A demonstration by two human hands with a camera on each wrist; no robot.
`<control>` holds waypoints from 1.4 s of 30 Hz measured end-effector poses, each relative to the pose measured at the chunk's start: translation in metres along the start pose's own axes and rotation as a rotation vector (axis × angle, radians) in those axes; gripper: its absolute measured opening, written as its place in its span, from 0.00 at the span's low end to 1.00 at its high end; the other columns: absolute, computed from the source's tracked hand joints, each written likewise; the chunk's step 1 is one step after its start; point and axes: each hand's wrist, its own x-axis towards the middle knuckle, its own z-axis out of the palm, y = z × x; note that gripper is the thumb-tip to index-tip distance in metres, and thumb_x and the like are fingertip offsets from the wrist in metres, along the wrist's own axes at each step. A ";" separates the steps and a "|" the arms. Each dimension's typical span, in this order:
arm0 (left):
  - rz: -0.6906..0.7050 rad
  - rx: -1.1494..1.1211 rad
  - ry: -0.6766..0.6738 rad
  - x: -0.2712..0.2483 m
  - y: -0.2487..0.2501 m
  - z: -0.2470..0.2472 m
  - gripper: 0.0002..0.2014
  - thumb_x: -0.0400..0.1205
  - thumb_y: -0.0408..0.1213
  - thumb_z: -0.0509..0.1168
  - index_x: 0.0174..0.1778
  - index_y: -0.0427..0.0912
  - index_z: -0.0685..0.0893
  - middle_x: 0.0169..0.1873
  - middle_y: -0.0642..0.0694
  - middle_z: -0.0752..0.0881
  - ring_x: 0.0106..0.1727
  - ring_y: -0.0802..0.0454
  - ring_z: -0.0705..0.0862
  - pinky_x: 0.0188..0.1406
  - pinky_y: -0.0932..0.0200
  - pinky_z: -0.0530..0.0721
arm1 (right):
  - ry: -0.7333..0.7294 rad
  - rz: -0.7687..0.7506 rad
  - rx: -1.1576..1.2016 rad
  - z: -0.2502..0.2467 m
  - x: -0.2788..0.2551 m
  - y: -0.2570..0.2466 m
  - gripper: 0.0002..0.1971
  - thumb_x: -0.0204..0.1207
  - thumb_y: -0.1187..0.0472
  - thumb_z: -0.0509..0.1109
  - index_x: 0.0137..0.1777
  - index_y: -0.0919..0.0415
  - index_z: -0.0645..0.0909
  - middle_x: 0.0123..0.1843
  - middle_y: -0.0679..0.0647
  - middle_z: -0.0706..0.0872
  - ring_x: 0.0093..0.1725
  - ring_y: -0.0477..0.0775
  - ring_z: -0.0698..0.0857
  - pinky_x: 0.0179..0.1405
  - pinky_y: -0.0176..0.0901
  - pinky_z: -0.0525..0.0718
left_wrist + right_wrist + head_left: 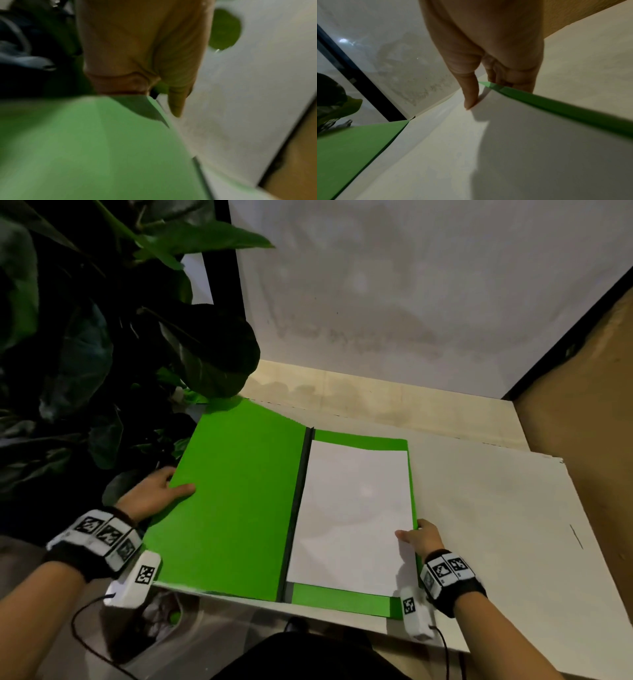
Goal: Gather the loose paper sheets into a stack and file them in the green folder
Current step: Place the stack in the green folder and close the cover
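From the head camera, the green folder (236, 501) lies open on the white table (479, 508), its left cover hanging past the table's edge toward the plant (102, 337) at ten o'clock. The stack of paper (352, 518) already sits on the right-hand half, with green showing above, below and along its right side. The left hand (156, 493) grasps the outer edge of the left cover at nine o'clock, thumb on top and fingers underneath. The right hand (419, 537) holds the folder's right edge at four o'clock, thumb resting on the sheets.

From the left wrist camera, blurred, the left hand (140, 54) clasps the edge of the green cover (94, 142); the thumb (178, 105) points down beside it, at about one o'clock from the cover.

From the right wrist camera, the right hand (488, 54) pinches the edge: the thumb (471, 97) presses on the white paper (453, 148), and the other fingers curl under the green rim (556, 105), which runs off toward four o'clock.

I judge the gathering done and the filing nearly so; the step in hand is closing the folder. The next move calls for swinging the left cover over toward three o'clock while the right thumb keeps the sheets square, then slipping that thumb out before the cover lands.
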 end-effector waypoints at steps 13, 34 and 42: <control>0.312 0.620 -0.775 -0.050 0.101 0.158 0.31 0.80 0.53 0.57 0.78 0.51 0.56 0.81 0.44 0.59 0.79 0.47 0.63 0.76 0.59 0.61 | -0.184 0.063 0.432 -0.012 -0.011 0.006 0.26 0.79 0.39 0.51 0.48 0.60 0.82 0.37 0.57 0.92 0.36 0.52 0.89 0.36 0.42 0.85; 0.183 -0.198 -0.237 -0.011 0.069 0.197 0.31 0.74 0.21 0.66 0.72 0.31 0.61 0.71 0.31 0.72 0.68 0.39 0.76 0.64 0.49 0.75 | -0.111 -0.281 0.528 -0.028 -0.022 0.017 0.26 0.77 0.74 0.62 0.74 0.63 0.64 0.66 0.61 0.77 0.64 0.58 0.78 0.67 0.53 0.76; 0.172 -0.144 -0.271 0.006 0.103 0.243 0.30 0.72 0.30 0.72 0.67 0.37 0.66 0.68 0.32 0.76 0.68 0.34 0.76 0.68 0.34 0.75 | 0.000 -0.298 0.513 -0.081 0.001 0.036 0.26 0.77 0.72 0.64 0.75 0.65 0.65 0.72 0.64 0.76 0.71 0.63 0.76 0.72 0.59 0.73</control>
